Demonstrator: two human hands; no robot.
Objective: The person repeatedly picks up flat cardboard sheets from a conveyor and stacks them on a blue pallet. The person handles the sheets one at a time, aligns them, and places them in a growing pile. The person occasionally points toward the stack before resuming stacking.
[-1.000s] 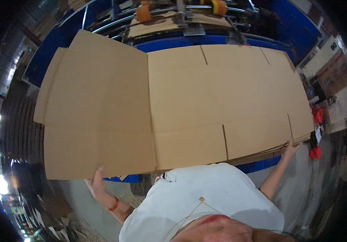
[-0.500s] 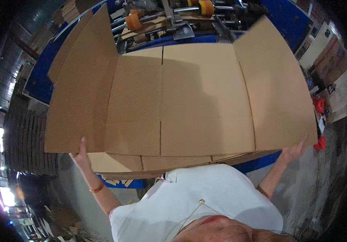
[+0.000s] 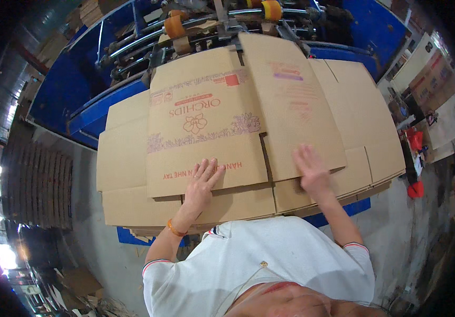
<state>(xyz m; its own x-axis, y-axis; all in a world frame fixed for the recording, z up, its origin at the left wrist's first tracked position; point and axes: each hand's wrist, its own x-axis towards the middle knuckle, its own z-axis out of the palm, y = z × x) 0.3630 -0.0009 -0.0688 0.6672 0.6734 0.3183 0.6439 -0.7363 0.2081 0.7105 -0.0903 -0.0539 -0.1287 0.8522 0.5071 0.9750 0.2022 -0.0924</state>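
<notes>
A brown cardboard box blank (image 3: pixel 185 103) lies before me with both side panels folded in over its middle. Red and purple print with a flower covers the left panel. The narrower right panel (image 3: pixel 304 119) has fainter print, and its far end rises a little. My left hand (image 3: pixel 200 186) rests flat on the near part of the left panel, fingers stretched. On the right panel's near part lies my right hand (image 3: pixel 313 171), fingers extended and slightly blurred. Beneath the folded blank are more flat cardboard sheets (image 3: pixel 124 158), showing on both sides and along the near edge.
Beyond the cardboard stands a blue machine (image 3: pixel 87 124) with metal rods and orange rollers (image 3: pixel 174 25). Stacked cardboard (image 3: pixel 42 179) stands at the left. Red items (image 3: pixel 414 140) and leaning boards (image 3: pixel 444 119) are at the right.
The raised left and right panels have been folded inward and down. My hands have moved from the blank's outer near corners toward the middle, letting go of the edges and lying on the panels.
</notes>
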